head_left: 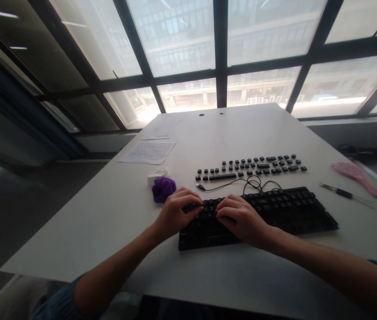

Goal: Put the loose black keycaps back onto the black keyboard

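Your left hand and right hand are resting, curled, on the black keyboard, keycaps lining its upper rows, lower part looking dark. It's lying on the white table; whether you're pinching anything, I can't tell.

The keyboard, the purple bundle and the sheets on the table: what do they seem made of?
Keyboard: probably hard black plastic, mostly dull, with straight, rigid-looking edges.
Purple bundle: likely soft fabric, matte, judging by its crumpled folds; the fibre is unclear.
Sheets: apparently matte white paper, thin and flat with faint markings.
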Demonstrator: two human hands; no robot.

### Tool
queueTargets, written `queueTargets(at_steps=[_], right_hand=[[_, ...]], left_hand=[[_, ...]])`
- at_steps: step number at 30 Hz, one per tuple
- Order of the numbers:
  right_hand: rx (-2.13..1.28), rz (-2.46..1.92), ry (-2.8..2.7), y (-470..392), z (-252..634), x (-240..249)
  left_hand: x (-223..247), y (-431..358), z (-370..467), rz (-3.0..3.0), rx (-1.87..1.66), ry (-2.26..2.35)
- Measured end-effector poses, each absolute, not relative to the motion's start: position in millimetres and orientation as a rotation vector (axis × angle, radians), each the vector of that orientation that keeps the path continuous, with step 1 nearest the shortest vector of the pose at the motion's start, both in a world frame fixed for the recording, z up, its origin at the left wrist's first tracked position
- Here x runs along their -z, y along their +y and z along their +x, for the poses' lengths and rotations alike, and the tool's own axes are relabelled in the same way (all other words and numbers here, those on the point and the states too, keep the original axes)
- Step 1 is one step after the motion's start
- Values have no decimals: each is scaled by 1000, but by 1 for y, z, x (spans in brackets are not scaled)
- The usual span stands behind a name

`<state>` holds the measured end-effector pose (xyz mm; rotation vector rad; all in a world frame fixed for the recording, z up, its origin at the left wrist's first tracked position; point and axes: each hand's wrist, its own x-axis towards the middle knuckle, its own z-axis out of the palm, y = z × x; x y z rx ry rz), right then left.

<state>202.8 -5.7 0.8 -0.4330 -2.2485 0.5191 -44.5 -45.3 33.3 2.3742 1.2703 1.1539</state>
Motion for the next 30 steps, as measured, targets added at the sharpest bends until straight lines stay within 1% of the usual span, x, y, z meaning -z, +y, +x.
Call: queueTargets(at_steps=[3, 8, 16, 30], right_hand=[[-449, -425, -2294, -15, 201, 10], [-364, -387, -2330, -18, 197, 17], [-228, -365, -2390, -21, 195, 22], [-138, -372, -2451, -21, 194, 20]], left_hand=[[-24, -63, -36, 2455, -1147, 1178], [-14, -71, -33, 2485, -1040, 1146], [-6, -69, -35, 2578, -938, 1206], [-5, -69, -37, 2676, -895, 1289]])
